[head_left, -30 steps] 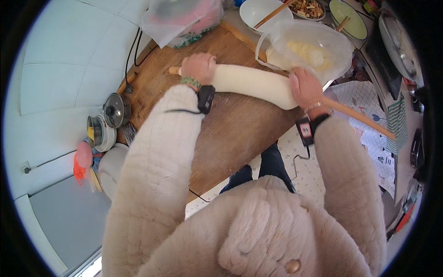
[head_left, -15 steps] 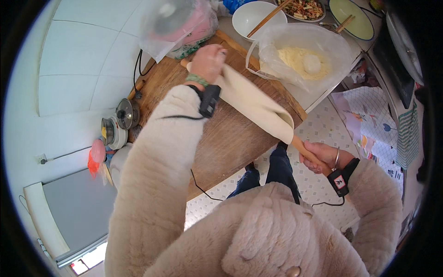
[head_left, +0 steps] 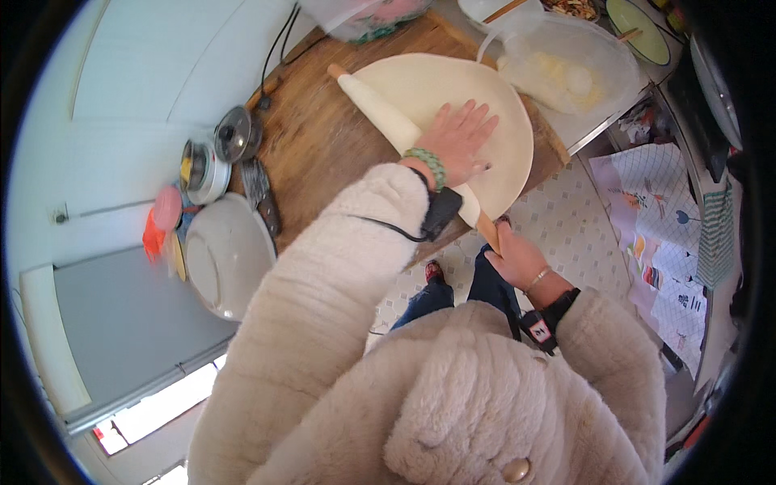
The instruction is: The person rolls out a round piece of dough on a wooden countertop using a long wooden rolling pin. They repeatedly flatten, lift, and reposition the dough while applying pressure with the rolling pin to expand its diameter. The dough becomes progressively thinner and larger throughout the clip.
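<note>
A wide round sheet of pale dough (head_left: 505,105) lies spread on the wooden board (head_left: 311,145), its near-left edge wrapped around a long wooden rolling pin (head_left: 487,229). Only the pin's two bare ends show; dough covers the rest. My left hand (head_left: 457,144) presses flat on the sheet beside the rolled part, fingers stretched out and holding nothing. At the near end of the pin, my right hand (head_left: 519,257) is closed around the wood, past the board's edge.
Beyond the board stands a clear bag of yellowish flour (head_left: 558,74) with a round white thing in it. Bowls, one a white bowl (head_left: 477,10), sit behind. Left are a glass-lidded pot (head_left: 238,133), a big whitish basin (head_left: 229,255) and black cables (head_left: 265,77).
The dough, earlier mostly wrapped on the pin, now lies opened out over the board. My left hand moved from the pin's far end onto the sheet; my right hand shifted left with the pin.
</note>
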`<state>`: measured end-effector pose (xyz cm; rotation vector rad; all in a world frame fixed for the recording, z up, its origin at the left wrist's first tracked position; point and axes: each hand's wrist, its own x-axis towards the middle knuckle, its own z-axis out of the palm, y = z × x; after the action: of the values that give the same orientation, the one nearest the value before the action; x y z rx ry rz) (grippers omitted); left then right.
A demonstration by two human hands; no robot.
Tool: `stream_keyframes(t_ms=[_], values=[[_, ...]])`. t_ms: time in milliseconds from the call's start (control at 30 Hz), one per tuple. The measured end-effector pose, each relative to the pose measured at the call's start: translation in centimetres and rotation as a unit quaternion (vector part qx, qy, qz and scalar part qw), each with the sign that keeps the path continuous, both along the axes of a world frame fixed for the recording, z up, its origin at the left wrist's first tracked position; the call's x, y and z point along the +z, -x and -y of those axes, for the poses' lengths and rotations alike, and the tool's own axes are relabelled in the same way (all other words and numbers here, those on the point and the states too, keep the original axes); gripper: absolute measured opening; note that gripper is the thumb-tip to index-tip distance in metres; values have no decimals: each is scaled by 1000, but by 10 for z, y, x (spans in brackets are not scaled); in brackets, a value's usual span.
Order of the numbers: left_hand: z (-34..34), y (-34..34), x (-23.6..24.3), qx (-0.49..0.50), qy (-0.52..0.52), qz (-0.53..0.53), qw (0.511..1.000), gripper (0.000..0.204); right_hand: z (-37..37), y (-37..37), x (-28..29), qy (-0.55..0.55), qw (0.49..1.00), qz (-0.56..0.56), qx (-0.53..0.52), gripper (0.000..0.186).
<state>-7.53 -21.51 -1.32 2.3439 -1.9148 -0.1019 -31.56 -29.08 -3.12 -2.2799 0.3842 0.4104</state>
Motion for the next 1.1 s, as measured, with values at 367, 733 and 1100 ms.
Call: stream_keyframes(t_ms=[367,733,1100], values=[[-286,52,19,416,91,-170,889,35,-139,16,-23,-423,895,-126,-73,33],[-227,79,-13,541,266,-713,359,46,-13,99,14,-7,997,-50,-50,41],[-225,-9,-30,566,431,-623,325,32,141,13,-2,206,973,-35,96,34]])
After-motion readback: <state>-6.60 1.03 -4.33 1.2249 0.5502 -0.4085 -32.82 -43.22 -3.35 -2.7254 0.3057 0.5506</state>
